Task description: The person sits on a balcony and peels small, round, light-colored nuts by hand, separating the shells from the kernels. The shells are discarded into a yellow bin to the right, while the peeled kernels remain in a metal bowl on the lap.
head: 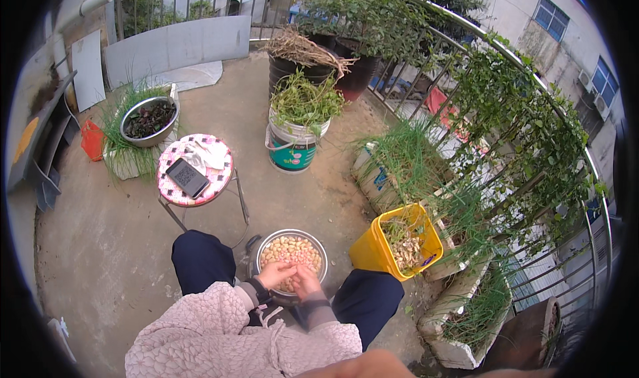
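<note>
Between my knees stands a round steel bowl (323, 252) of peanuts. Tan pods (279, 248) fill much of it, with pink kernels (299, 252) lying among them. My left hand (276, 274), with a dark band at its wrist, is over the bowl's near side. Its fingertips meet those of my right hand (304, 280). Whatever may be pinched between the fingers is hidden. To the right, a tilted yellow bucket (367, 253) holds cracked peanut shells (405, 252) and plant stalks.
A round stool (167, 190) ahead left bears a phone (187, 177) and a white cloth (209, 153). Beyond it, a metal basin (150, 140) of dark leaves rests on a planter. A white bucket (294, 153) of greens stands ahead. Foam planters (449, 343) line the right railing (539, 288).
</note>
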{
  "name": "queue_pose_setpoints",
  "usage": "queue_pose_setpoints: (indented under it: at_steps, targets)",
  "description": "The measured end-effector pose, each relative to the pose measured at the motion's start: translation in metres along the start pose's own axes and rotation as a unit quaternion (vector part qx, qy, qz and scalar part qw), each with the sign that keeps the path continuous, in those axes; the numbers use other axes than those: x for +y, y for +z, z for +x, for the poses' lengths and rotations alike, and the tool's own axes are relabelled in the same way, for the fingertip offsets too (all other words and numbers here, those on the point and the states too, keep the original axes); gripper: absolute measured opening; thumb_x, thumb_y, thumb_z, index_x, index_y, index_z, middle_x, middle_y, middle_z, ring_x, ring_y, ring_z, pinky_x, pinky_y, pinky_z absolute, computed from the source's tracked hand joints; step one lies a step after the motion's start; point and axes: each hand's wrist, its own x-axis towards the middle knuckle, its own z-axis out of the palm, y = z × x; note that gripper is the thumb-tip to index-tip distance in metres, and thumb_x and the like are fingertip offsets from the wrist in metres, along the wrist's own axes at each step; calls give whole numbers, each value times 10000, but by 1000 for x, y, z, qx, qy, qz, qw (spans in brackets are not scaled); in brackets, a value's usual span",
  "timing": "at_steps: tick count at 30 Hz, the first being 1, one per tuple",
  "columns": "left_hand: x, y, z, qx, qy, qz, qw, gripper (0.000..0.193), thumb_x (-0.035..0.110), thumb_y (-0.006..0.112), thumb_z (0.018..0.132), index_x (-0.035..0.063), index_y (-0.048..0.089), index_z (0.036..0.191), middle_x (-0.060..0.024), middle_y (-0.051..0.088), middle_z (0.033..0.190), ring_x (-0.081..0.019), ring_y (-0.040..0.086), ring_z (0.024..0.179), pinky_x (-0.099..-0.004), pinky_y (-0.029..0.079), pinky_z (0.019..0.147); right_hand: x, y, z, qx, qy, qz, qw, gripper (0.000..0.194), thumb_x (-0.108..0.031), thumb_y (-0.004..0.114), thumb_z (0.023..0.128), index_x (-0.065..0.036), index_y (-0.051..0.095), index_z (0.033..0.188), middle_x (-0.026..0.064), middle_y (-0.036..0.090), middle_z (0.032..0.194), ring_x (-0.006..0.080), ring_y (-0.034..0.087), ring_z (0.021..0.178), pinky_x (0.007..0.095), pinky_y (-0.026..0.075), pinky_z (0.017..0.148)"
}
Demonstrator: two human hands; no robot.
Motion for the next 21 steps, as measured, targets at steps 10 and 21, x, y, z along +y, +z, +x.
queue_pose_setpoints:
  at_steps: [10, 21]
  targets:
    - [-20, -32, 13, -54, 26, 250, 966, 256, 231, 502, 843, 23, 586, 966, -23, 592, 767, -52, 510, 701, -199, 421, 639, -6, -1, -1, -61, 28, -56, 996, 201, -157, 455, 862, -29, 525, 1001, -56, 380, 583, 32, 281, 439, 166, 215, 382]
    - [-4, -6, -9, 105, 42, 481, 870, 514, 486, 408, 797, 19, 620, 753, -181, 591, 713, -316, 579, 708, -365, 447, 695, 27, -13, 9, 2, 4, -203, 979, 106, -153, 499, 831, -74, 566, 806, -59, 386, 505, 44, 308, 390, 188, 218, 367]
